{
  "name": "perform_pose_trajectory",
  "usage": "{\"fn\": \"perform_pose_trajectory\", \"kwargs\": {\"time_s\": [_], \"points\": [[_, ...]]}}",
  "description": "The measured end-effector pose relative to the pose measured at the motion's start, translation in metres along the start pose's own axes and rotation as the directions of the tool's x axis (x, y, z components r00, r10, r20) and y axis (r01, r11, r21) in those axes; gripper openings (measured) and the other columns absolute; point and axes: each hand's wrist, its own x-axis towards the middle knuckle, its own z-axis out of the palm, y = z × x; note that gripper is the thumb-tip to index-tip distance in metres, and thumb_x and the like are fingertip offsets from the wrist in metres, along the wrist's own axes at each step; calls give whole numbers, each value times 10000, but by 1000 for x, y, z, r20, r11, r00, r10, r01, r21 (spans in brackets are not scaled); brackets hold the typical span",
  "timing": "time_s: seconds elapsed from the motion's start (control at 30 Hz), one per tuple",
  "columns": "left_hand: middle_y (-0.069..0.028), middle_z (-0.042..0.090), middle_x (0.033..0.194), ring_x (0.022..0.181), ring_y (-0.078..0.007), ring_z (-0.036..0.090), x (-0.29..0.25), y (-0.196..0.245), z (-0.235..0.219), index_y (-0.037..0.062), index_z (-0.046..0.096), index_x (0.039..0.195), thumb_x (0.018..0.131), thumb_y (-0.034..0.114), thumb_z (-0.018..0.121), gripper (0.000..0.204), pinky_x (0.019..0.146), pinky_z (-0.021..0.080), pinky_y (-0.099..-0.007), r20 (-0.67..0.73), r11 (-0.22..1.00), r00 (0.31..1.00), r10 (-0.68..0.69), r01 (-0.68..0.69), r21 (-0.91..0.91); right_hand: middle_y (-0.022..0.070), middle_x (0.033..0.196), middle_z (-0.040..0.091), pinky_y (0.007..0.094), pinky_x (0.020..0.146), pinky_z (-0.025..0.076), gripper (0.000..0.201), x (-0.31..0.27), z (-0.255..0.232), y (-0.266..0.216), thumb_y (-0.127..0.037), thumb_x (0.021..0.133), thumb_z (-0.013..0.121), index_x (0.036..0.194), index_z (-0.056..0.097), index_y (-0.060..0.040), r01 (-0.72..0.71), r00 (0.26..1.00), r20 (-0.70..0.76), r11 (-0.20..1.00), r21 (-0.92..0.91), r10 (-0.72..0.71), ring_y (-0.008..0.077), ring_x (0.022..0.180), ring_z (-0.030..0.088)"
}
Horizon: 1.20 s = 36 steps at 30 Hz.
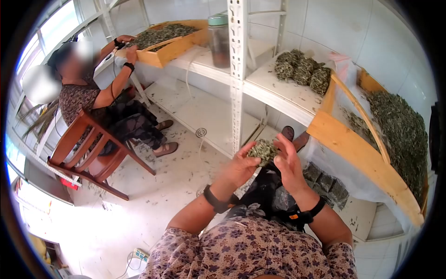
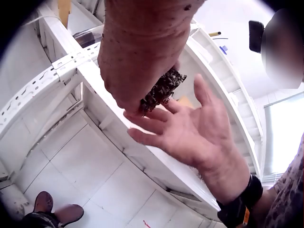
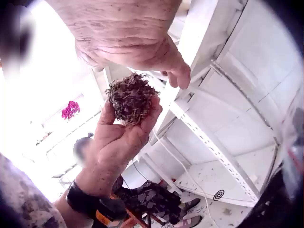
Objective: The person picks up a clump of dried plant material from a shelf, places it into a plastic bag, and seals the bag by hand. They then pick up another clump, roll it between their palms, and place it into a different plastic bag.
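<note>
My left hand (image 1: 238,168) holds a rough clump of dried leaves (image 1: 263,151) in front of my lap. In the right wrist view the clump (image 3: 132,99) sits between the thumb and fingers of the left hand (image 3: 116,142). My right hand (image 1: 291,168) is beside it on the right, its fingers stretched out and the palm turned toward the clump. The left wrist view shows the right hand (image 2: 190,130) with spread fingers, fingertips close to the clump (image 2: 164,91). The back of the left hand (image 2: 135,71) covers part of it there.
Right, a wooden tray (image 1: 362,162) holds loose dried leaves; pressed leaf bundles (image 1: 304,69) lie on the shelf (image 1: 283,95) beside it. Dark packed blocks (image 1: 325,183) lie below. A shelf post (image 1: 237,83) stands ahead. Left, another person (image 1: 88,93) sits on a wooden chair (image 1: 95,156) at a second tray (image 1: 160,56).
</note>
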Motion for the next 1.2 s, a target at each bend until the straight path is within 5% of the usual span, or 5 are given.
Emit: {"fn": "perform_pose_trajectory", "kwargs": {"time_s": [0.13, 0.3, 0.73, 0.97, 1.2], "points": [[-93, 518, 1183, 1110, -232, 491, -13, -2, 9, 72, 420, 1285, 756, -33, 614, 573, 985, 368, -370, -113, 999, 993, -44, 46, 12, 149, 1284, 442, 333, 963, 349, 386, 18, 26, 20, -179, 875, 552, 1216, 470, -20, 146, 988, -29, 985, -87, -149, 241, 1187, 429], [-135, 500, 1178, 1125, -271, 469, -19, -2, 19, 52, 410, 1266, 885, 375, 448, 501, 981, 358, -403, -18, 978, 1000, 25, -28, -206, 147, 1112, 557, 335, 851, 441, 210, 18, 56, 12, -66, 812, 583, 1017, 580, -19, 385, 914, -25, 886, -258, -404, 275, 997, 557], [-139, 498, 1188, 1125, -289, 471, -30, 15, 28, 18, 399, 1249, 915, 524, 291, 616, 971, 359, -411, -218, 952, 975, -46, -23, -305, 110, 890, 615, 319, 662, 475, 162, 26, 69, 10, 12, 778, 573, 928, 616, -28, 371, 928, 32, 910, -184, -372, 254, 764, 587], [-101, 501, 1184, 1129, -255, 469, -33, 17, 23, 40, 388, 1265, 926, 466, 329, 548, 940, 391, -382, -364, 953, 917, -164, 52, -299, 156, 1091, 579, 383, 773, 489, 291, 17, 84, 12, -82, 816, 547, 1102, 558, -32, 560, 828, 245, 753, -345, -504, 330, 932, 589], [-98, 514, 1144, 1076, -225, 492, -27, -1, 5, 47, 408, 1242, 934, 427, 336, 495, 897, 414, -343, -266, 999, 964, 0, -14, -51, 174, 1215, 498, 509, 988, 218, 446, 24, 87, 11, -361, 878, 422, 1167, 510, -33, 637, 768, 444, 613, -467, -461, 371, 1191, 405]]}}
